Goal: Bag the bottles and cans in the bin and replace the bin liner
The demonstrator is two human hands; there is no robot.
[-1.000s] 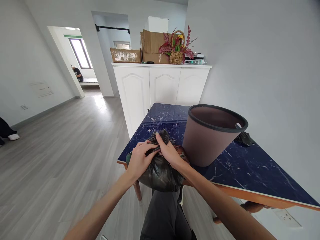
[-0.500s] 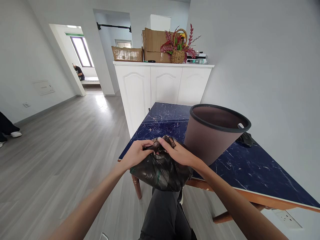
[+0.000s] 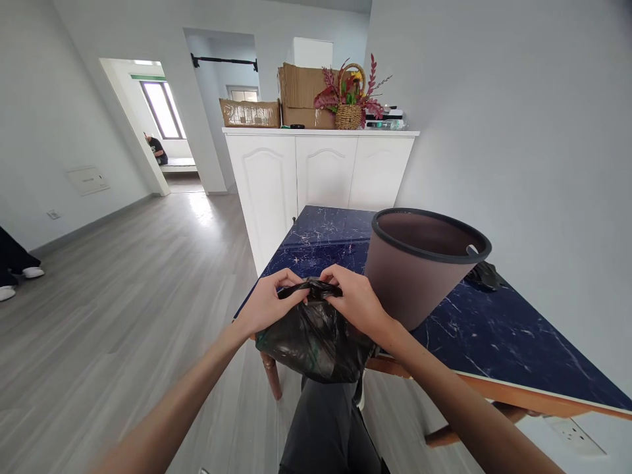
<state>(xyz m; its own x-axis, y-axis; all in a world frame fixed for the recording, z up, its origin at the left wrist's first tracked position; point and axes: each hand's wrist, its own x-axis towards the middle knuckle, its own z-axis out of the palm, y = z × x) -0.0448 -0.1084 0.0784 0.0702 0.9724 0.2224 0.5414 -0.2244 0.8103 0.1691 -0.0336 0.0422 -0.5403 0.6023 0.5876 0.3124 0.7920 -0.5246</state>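
A full black garbage bag (image 3: 316, 342) hangs in front of me at the table's near edge, its top gathered and twisted. My left hand (image 3: 270, 299) pinches the left side of the gathered top between thumb and fingers. On the other side, my right hand (image 3: 353, 299) is closed on the bag's top as well. Just right of the bag, an upright brown trash can (image 3: 415, 283) with a dark rim stands on the table. Dark green shows through the thin plastic low on the bag.
The blue marble-patterned table (image 3: 494, 336) reaches away to the right. Crumpled black plastic (image 3: 484, 276) lies behind the trash can. A white cabinet (image 3: 326, 168) carries cardboard boxes (image 3: 251, 113) and a flower basket (image 3: 348, 116). A person (image 3: 157, 151) sits in the far room; another person's legs (image 3: 17, 260) show at left.
My hands have drawn slightly apart, and the bag's top is now stretched into a twisted band between them. The view has tilted a little.
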